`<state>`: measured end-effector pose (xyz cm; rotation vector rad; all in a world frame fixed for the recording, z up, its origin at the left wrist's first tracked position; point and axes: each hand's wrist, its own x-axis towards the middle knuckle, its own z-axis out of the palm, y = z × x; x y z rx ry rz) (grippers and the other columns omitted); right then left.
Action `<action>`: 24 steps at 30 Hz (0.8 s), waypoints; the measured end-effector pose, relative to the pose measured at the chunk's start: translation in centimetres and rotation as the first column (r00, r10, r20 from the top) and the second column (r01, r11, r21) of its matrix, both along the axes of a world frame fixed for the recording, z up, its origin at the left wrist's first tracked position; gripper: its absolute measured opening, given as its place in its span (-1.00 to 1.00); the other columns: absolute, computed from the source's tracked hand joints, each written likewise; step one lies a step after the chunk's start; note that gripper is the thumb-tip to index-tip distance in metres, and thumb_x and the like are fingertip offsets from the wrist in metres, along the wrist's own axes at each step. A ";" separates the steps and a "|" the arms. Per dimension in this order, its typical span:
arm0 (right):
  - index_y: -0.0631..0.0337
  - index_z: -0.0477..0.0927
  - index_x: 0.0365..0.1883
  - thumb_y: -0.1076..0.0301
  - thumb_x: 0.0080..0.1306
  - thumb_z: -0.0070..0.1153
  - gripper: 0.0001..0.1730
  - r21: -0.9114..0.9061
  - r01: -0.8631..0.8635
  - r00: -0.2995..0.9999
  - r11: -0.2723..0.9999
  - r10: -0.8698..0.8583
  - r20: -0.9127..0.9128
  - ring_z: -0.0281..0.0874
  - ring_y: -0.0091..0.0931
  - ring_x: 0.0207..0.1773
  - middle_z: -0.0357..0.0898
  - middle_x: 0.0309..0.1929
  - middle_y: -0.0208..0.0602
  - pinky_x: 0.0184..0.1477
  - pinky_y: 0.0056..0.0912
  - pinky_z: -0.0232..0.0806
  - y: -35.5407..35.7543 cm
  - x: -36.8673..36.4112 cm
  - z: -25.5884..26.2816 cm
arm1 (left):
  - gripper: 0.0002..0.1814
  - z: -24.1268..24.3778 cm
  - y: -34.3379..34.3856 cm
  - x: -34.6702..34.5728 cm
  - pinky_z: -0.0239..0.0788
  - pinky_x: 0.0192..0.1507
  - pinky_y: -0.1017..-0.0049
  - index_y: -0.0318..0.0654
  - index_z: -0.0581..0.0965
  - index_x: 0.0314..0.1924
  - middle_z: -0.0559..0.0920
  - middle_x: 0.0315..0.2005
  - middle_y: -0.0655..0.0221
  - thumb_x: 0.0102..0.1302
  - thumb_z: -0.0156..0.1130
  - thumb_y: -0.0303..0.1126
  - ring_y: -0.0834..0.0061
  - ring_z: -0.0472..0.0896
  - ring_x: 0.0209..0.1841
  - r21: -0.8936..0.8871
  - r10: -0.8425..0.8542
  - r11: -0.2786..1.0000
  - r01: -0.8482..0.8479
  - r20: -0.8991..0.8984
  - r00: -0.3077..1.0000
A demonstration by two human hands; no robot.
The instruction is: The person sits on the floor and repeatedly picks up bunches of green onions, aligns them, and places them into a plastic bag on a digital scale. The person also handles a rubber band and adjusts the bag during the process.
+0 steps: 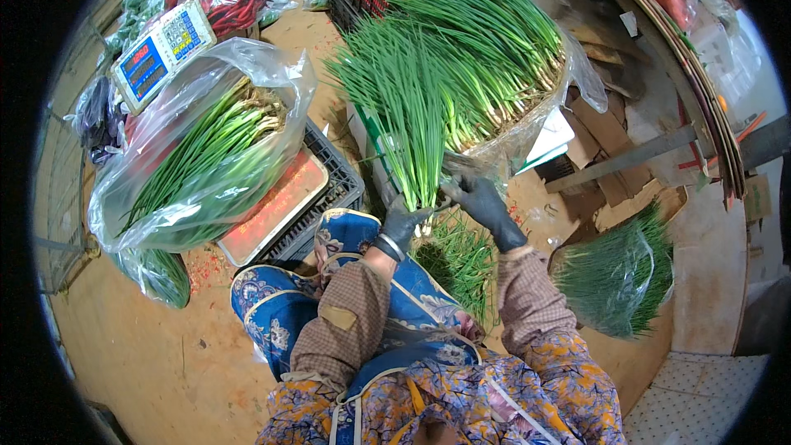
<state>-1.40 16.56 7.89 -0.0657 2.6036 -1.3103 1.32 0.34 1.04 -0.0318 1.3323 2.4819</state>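
Observation:
My left hand (pixel 401 222), in a dark glove, grips a bunch of green onions (pixel 415 154) near its white root ends. The green tops of the bunch lean away from me onto a large pile of green onions (pixel 494 55). Just right of the root ends is my gloved right hand (pixel 479 204), its thumb and forefinger close to the stems; whether they pinch anything is too small to tell. Below both hands, a heap of green trimmings (pixel 463 259) lies on the floor by my knees.
At left, an open clear plastic bag (pixel 204 154) of green onions rests on a scale platform (pixel 278 210) over a black crate (pixel 340 179). Behind it stands the scale's lit display (pixel 145 68). A bagged onion bundle (pixel 618 272) is at right, below a metal bar (pixel 624 157).

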 end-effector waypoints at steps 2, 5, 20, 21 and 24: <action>0.31 0.48 -0.45 -0.05 0.07 0.02 -0.51 0.253 -0.027 0.999 0.967 0.019 0.035 0.43 -0.30 -0.53 0.48 -0.58 -0.11 -0.43 -0.27 0.24 -2.0 -0.9 0.7 | -0.63 0.1 -0.1 0.2 0.32 -0.34 0.61 -0.29 0.41 -0.13 0.53 -0.36 0.40 -0.01 0.21 -0.50 0.61 0.48 -0.37 -0.054 0.008 0.998 -0.008 0.001 1.000; 0.30 0.47 -0.42 0.04 0.11 0.01 -0.59 0.274 -0.010 0.989 0.962 0.050 -0.139 0.41 -0.21 -0.54 0.44 -0.59 -0.04 -0.45 -0.21 0.22 -3.1 -0.8 0.2 | -0.61 -0.2 -0.8 0.0 0.32 -0.33 0.60 -0.29 0.40 -0.12 0.53 -0.36 0.41 -0.02 0.23 -0.51 0.60 0.48 -0.36 -0.049 0.018 0.999 -0.019 -0.022 1.000; 0.21 0.41 -0.41 0.20 0.23 -0.05 -0.76 -0.578 -0.320 0.881 0.751 0.460 0.109 0.44 -0.62 -0.55 0.47 -0.51 -0.40 -0.43 -0.59 0.30 -1.0 2.8 1.1 | -0.57 1.3 -0.3 0.2 0.32 -0.19 0.55 -0.30 0.35 -0.06 0.50 -0.26 0.36 0.01 0.19 -0.49 0.52 0.48 -0.23 0.207 0.024 0.978 -0.022 -0.003 1.000; 0.21 0.42 -0.40 0.18 0.22 -0.02 -0.75 -0.634 -0.336 0.751 0.697 0.604 0.266 0.46 -0.60 -0.52 0.47 -0.51 -0.39 -0.40 -0.58 0.31 -0.4 3.0 1.8 | -0.54 0.6 -0.7 -0.1 0.33 -0.13 0.48 -0.32 0.33 -0.04 0.50 -0.25 0.30 0.00 0.18 -0.54 0.44 0.49 -0.20 0.166 0.014 0.986 -0.026 0.074 0.997; 0.25 0.50 -0.31 0.22 0.11 0.11 -0.72 -0.212 -0.575 0.672 0.790 0.604 0.428 0.51 -0.53 -0.45 0.52 -0.44 -0.41 -0.35 -0.50 0.32 1.3 2.2 4.6 | -0.49 -0.2 -0.5 -0.5 0.33 -0.05 0.35 -0.35 0.28 0.00 0.46 -0.18 0.20 -0.02 0.15 -0.60 0.30 0.48 -0.16 0.399 0.048 0.914 -0.069 0.064 0.997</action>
